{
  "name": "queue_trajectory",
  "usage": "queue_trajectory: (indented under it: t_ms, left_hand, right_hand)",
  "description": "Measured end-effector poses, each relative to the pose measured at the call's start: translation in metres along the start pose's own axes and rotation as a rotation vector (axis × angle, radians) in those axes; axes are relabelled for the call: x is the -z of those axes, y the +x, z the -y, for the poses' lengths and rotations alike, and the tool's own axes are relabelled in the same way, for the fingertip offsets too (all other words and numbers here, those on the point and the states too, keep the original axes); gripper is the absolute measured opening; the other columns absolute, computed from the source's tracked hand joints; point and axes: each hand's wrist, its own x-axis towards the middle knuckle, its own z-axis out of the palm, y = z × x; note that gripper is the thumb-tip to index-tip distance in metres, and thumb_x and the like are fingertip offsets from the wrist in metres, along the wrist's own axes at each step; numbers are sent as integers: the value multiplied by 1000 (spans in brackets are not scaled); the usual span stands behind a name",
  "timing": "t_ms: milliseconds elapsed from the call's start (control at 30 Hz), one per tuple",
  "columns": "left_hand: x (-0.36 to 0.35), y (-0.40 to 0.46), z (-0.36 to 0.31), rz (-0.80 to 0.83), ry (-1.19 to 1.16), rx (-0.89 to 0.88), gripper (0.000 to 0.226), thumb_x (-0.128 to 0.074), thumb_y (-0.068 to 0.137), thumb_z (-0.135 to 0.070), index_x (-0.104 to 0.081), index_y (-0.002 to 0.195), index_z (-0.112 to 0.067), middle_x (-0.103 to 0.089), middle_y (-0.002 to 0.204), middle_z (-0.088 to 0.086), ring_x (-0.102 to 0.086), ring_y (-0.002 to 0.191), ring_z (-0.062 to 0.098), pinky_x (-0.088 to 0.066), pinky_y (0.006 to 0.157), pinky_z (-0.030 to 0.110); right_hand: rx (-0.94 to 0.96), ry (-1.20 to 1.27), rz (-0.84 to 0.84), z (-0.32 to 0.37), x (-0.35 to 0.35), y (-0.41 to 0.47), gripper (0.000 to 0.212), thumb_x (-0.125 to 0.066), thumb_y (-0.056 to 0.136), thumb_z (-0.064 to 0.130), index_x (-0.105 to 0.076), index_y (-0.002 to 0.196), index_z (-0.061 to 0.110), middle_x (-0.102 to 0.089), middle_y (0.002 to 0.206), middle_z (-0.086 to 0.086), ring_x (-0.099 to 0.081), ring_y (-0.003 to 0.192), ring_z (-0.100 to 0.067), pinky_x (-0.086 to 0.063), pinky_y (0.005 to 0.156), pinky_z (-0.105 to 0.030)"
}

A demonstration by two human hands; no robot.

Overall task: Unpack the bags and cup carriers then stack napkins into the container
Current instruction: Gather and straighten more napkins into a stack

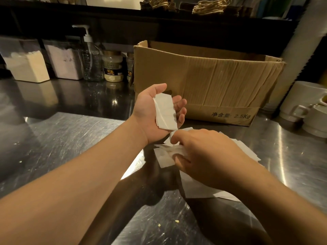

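Left hand [152, 110] is palm-up above the steel counter [62, 138], fingers curled loosely round a small stack of folded white napkins [165, 112] lying across the palm; thumb stands clear of the stack. Right hand [200, 152] is lower, knuckles up, thumb and forefinger pinching a single napkin [164, 154] at the edge of the loose napkin pile [194, 190] spread on the counter beneath it. Both forearms bare.

Cardboard box [208, 82] sits just behind the hands, top flaps open, front face creased. Printed near its lower right: "净含量: 2.5Kg". Inside of the box not visible.

Back left along the wall: two clear bins [28, 68] with pale powder, a clear pump bottle [91, 57], then a gold-lidded jar [113, 68] with a dark label, text too small to read. A second similar jar is half hidden by the box.

Right edge: stacked white ceramic cups [304, 103]. Upper shelf: paper bags with twine handles [210, 6]. A few yellow crumbs [177, 221] on the counter near the front.
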Motion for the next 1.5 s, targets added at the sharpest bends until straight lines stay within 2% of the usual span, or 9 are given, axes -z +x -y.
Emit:
queue_trajectory:
  t_ms: [234, 434, 567, 667, 834, 934, 1067, 1268, 1501]
  left_hand:
    - [0, 0, -1, -15, 6, -5, 51, -56, 90, -48, -62, 127, -13, -71, 103, 10, -65, 83, 23, -55, 72, 32]
    - [0, -2, -2, -8, 13, -11, 51, -54, 92, -48, -62, 127, -12, -71, 103, 11, -65, 85, 24, -54, 75, 33]
    - [2, -1, -4, 9, 33, -8, 56, -54, 90, -49, -61, 133, -12, -71, 107, 11, -65, 87, 24, -53, 77, 33]
    - [1, -1, -7, 14, 66, -1, 58, -53, 90, -52, -60, 133, -14, -71, 109, 10, -65, 88, 24, -54, 80, 35]
    - [1, 0, -4, 50, 40, -27, 52, -59, 89, -46, -57, 129, -13, -66, 122, 12, -67, 107, 28, -54, 95, 43]
    - [0, -2, -3, 152, 109, 37, 39, -56, 83, -48, -61, 105, -16, -65, 95, 8, -69, 81, 25, -58, 82, 39]
    - [0, -2, 2, 162, 249, 35, 51, -42, 96, -58, -70, 116, -20, -73, 94, 8, -72, 77, 23, -60, 75, 36]
    - [3, 2, 6, 246, 270, 109, 66, -34, 98, -66, -62, 139, -21, -69, 115, 9, -65, 99, 27, -55, 82, 38]
    - [4, 4, 9, 326, 249, 140, 84, -35, 88, -82, -60, 141, -22, -65, 128, 12, -58, 119, 31, -52, 96, 43]
  right_hand:
    - [28, 20, -93, -3, 0, -2, 25, -50, 103, 40, -56, 127, 41, -66, 115, 13, -60, 97, -11, -55, 82, -31]
    - [57, -98, -200, -5, 1, -3, 28, -47, 102, 52, -64, 122, 42, -47, 101, 13, -38, 93, -10, -29, 77, -30]
    - [-29, 233, -217, -13, 14, -6, 11, -65, 94, 41, -70, 104, 38, -64, 76, 15, -61, 70, -4, -45, 60, -14]
    - [-126, 563, -210, -23, 21, -5, 8, -73, 84, 40, -72, 90, 34, -69, 77, 12, -66, 76, 1, -54, 56, -14]
    - [-137, 987, -246, -33, 25, -2, 10, -73, 85, 28, -75, 90, 19, -76, 85, 6, -73, 83, -11, -62, 69, -28]
    - [-190, 1178, -262, -38, 24, 0, 11, -69, 90, 12, -73, 100, 8, -78, 93, -2, -75, 91, -24, -63, 82, -44]
    - [-291, 1320, -268, -42, 19, 5, 10, -68, 91, 11, -74, 91, 3, -71, 88, -17, -56, 74, -30, -52, 69, -41]
    - [-427, 1411, -260, -41, 14, 9, 14, -72, 87, 14, -70, 73, 13, -56, 58, 3, -46, 55, -10, -32, 62, -31]
    - [-448, 1433, -285, -36, 13, 7, 11, -74, 88, 18, -73, 89, 7, -76, 87, -16, -67, 70, -28, -52, 71, -40]
